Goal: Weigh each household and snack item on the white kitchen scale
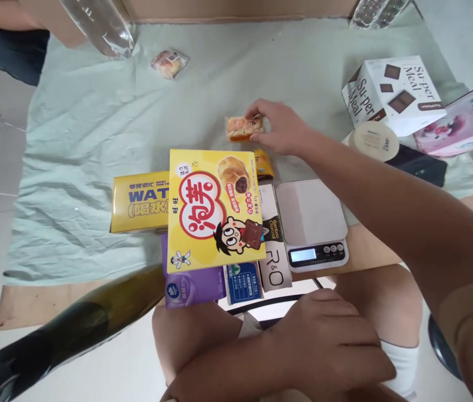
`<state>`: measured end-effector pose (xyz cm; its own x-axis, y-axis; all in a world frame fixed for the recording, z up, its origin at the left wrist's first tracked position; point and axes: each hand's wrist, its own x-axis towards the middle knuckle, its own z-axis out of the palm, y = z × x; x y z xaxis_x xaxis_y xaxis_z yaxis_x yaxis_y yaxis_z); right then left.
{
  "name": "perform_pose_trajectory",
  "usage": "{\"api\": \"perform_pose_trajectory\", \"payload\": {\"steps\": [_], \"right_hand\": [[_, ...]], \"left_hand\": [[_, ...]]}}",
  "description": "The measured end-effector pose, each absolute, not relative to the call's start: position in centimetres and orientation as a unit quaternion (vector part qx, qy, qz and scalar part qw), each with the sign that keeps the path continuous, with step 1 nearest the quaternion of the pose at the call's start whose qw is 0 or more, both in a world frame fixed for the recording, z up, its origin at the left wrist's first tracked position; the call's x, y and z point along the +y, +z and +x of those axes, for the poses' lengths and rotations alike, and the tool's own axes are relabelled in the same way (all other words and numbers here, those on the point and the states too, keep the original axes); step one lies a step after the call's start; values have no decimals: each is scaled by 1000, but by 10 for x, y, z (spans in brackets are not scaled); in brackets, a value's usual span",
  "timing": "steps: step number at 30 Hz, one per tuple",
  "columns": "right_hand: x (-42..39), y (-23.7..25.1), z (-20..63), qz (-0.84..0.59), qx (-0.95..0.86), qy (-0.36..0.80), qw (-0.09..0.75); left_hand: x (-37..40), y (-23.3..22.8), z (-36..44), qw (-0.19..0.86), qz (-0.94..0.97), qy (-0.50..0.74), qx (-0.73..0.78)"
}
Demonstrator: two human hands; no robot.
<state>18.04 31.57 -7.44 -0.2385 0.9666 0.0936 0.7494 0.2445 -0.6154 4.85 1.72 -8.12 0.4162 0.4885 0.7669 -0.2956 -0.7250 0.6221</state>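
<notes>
Above the yellow puff box, my right hand [280, 127] reaches across the cloth, thumb and fingers closed on the right end of a small wrapped pastry [240, 128]. The pastry lies in clear film, golden with a browned underside; whether it touches the cloth I cannot tell. Low in the view, my left hand [337, 340] rests over my lap with its fingers curled in, and nothing shows in it. The yellow puff box [198, 212] lies on top of several packages. Right of them sits a white kitchen scale [311, 209] with a lit display.
Another wrapped pastry [170, 63] lies farther back. Under the puff box are a yellow carton [139, 204], a purple pack [194, 287] and an R&O box [276, 262]. A Su-per Meal box [395, 95] stands right; a dark green bottle [94, 318] slants left. Clear bottles [100, 25] stand behind.
</notes>
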Motion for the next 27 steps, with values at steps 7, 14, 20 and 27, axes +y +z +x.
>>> {"api": "perform_pose_trajectory", "payload": {"steps": [7, 14, 20, 27], "right_hand": [[269, -74, 200, -578, -687, 257, 358], [75, -72, 305, -677, -521, 183, 486], [-53, -86, 407, -795, -330, 85, 503], [-108, -109, 495, -832, -280, 21, 479]], "left_hand": [[12, -88, 39, 434, 811, 390, 40], [10, -82, 53, 441, 739, 504, 82], [11, -84, 75, 539, 739, 395, 90], [-3, -88, 161, 629, 705, 311, 105]]}}
